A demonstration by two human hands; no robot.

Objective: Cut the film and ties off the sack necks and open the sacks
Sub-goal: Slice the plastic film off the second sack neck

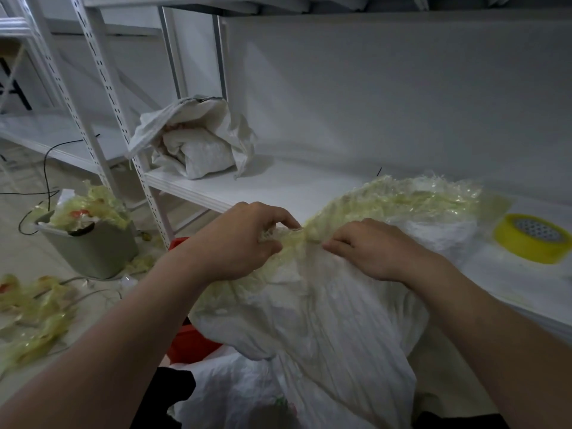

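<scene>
- Looking down our forearms, we've got the white sack (309, 320) draped toward us. Its body falls below the sack neck (305, 235) and is cut off at the bottom edge.
- Up at the neck, both hands meet. The left hand (238, 239) sits just left of it, fingers curled and pinching the bunched yellowish film (396, 198).
- The right hand (371, 249) sits just right of the neck, fingers curled into the sack cloth.
- So the neck lies between the hands, touching both, and neither looks clearly nearer.
- Its long axis runs from near left up and away to the right, where the film fans out beyond the neck.
- Our call: any cut or tear has to go across that axis, in the gap between the fingertips.
- No blade in sight, and we can't tell if a palm hides one. Any tie is buried under film.
- Right of the neck and farther off, a yellow tape roll (530, 238) lies on the shelf (278, 184).
- Left of the neck, down on the floor, a bin (93, 249) is stuffed with film scraps.
- Far beyond the neck, an opened sack (198, 140) slumps on the shelf.
</scene>
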